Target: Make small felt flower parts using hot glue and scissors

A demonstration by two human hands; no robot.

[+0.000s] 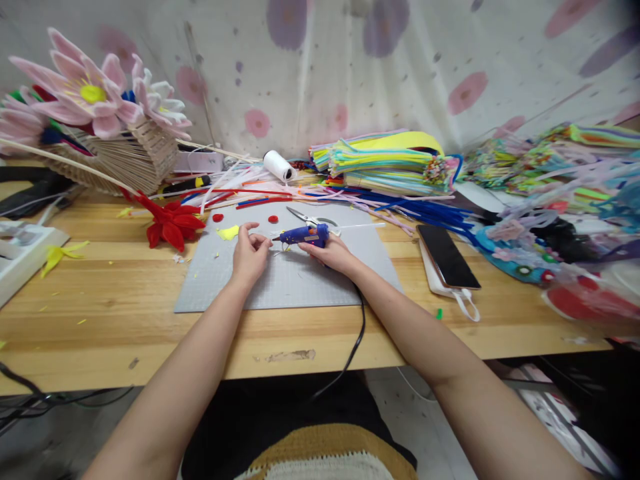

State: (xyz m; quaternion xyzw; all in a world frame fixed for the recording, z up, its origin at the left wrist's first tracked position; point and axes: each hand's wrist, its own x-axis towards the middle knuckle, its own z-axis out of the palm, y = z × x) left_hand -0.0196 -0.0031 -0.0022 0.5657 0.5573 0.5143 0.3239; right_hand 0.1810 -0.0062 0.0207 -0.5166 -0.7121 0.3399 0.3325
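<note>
My right hand (330,255) is wrapped round a blue glue gun (304,235), whose nozzle points left and whose black cord runs down over the table edge. A clear glue stick sticks out of its back. Close to the nozzle, my left hand (251,253) has thumb and fingertips pinched together; what they hold is too small to make out. Both hands are over a grey cutting mat (210,287). Beside the left hand lies a yellow piece (229,233), with small red discs (273,219) behind. Scissors (311,219) rest just past the glue gun.
Pipe cleaners (390,160) and a white spool (278,165) are piled behind the mat. At left are a red flower (173,223), a woven basket (135,157) with pink flowers and a white power strip (25,253). A phone (447,257) lies at right, near wrapped craft materials.
</note>
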